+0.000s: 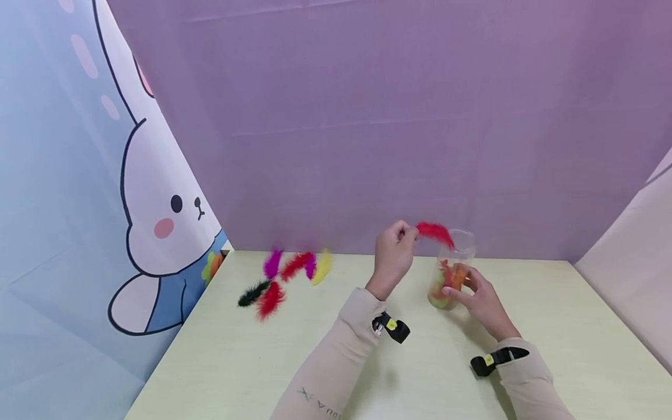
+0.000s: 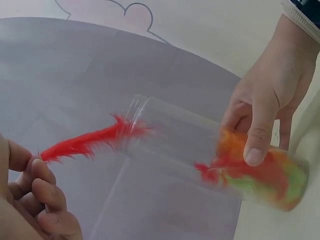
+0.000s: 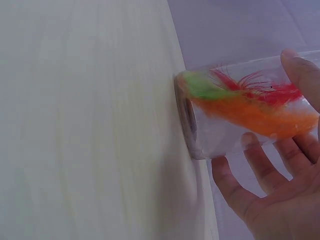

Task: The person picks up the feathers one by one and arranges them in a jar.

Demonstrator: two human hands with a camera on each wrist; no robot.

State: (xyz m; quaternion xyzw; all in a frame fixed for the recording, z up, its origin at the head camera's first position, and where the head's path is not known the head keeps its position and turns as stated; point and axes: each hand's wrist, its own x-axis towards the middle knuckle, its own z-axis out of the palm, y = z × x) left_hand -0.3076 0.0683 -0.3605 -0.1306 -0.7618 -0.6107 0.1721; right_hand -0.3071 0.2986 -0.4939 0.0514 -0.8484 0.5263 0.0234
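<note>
We think the right hand (image 1: 482, 297) grips the jar (image 2: 202, 147) for steadiness, while the left hand (image 1: 394, 255) pinches a feather (image 2: 86, 143) by one end, freeing the other.

Two hands were counted: one left hand (image 1: 395, 254) and one right hand (image 1: 484, 300). One clear jar (image 1: 454, 258) was at 4 o'clock from the head view's centre. Six loose feathers lay at 7 o'clock on one table (image 1: 231, 361): two red ones (image 1: 270, 300), two purple ones (image 1: 272, 264), one black one (image 1: 253, 293) and one yellow one (image 1: 322, 268). One held red feather (image 1: 436, 232) was at 2 o'clock from the left hand. The jar held at least three feathers, red, orange and green; their exact number could not be told.
</note>
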